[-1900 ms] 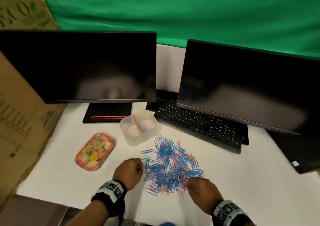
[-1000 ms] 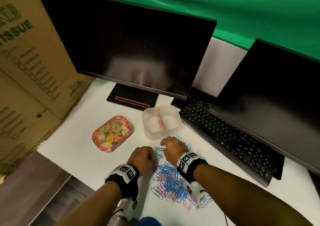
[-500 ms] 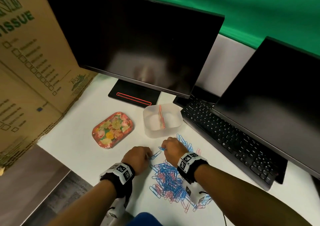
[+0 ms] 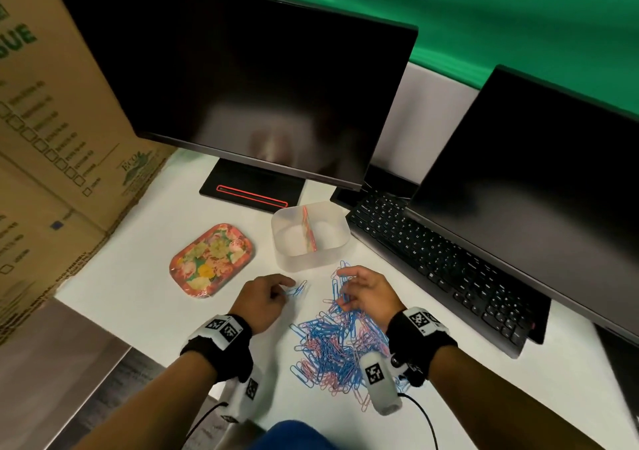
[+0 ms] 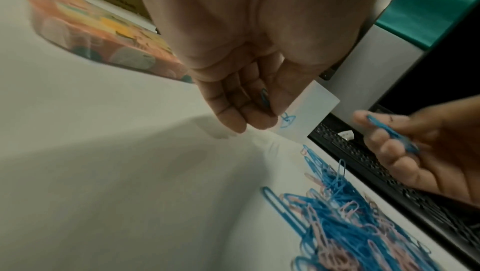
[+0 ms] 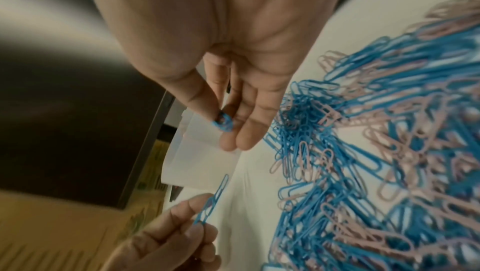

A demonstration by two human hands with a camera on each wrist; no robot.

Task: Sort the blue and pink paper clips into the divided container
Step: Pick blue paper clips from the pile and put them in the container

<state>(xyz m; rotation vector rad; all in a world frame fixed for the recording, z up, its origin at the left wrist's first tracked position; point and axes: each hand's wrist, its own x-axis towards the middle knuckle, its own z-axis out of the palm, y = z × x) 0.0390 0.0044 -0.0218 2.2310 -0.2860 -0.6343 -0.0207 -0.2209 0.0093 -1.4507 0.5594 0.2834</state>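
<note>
Left hand: the left hand [image 4: 260, 297] hovers just left of the clip pile, thumb & fingers pinched on a few blue clips [image 4: 296, 290] that stick out toward the container; other fingers curled in.
Right hand: the right hand [image 4: 366, 294] sits over the pile's far edge, thumb & forefinger pinching a small bunch of blue clips [image 6: 223, 123]; remaining fingers loosely extended.
Pile: mixed blue & pink paper clips [image 4: 337, 342] heaped on the white desk [image 4: 138, 315], just on the near side of the container, btwn both wrists.
Container: translucent divided container [image 4: 308, 236] beyond the pile, apart from both hands; a striped divider [image 4: 308, 230] splits it into 2 halves. Can't tell if any clips lie inside.
Tray: floral tray [image 4: 211, 259] left of the container, near but not touching.
Keyboard: black keyboard [image 4: 446, 270] right of the container, angled away.
Monitors: 2 dark monitors behind the container, one [image 4: 242, 69] left, one [image 4: 539, 180] right.
Box: cardboard box [image 4: 52, 145] far left of the container.
</note>
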